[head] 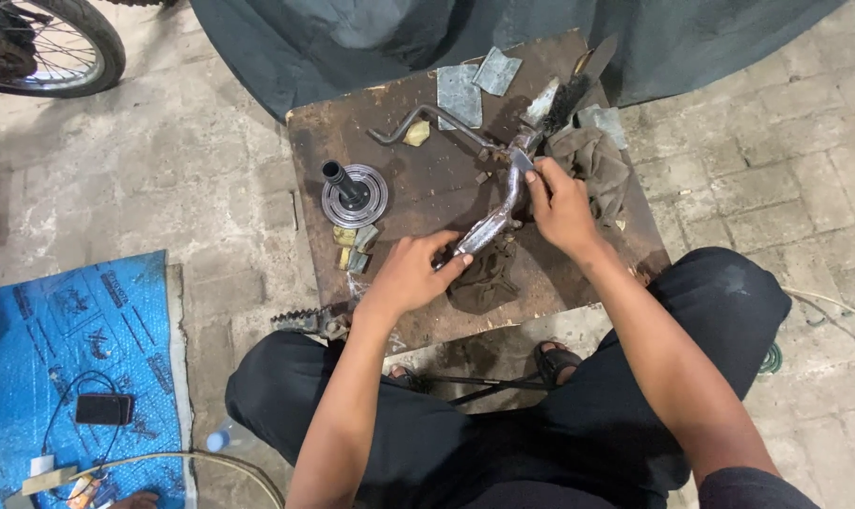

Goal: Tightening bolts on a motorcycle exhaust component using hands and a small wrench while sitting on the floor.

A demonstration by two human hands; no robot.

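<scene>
A curved shiny metal lever point(509, 196) lies on a rusty brown board point(418, 179) in front of me. My left hand point(411, 271) grips its lower end, over a dark rag point(486, 277). My right hand point(559, 204) presses on the lever's upper part, fingers closed around it. A round metal disc with a black shaft point(352, 193) stands to the left of my hands. A bent dark rod point(426, 119) lies at the board's far side.
Grey sandpaper pieces point(460, 92), a wire brush point(567, 94) and a brown cloth point(597, 162) lie at the board's far end. A toothed foot peg point(307, 321) sits near my left knee. On the left are a blue mat point(79, 339) with a phone point(103, 408), and a wheel point(41, 45).
</scene>
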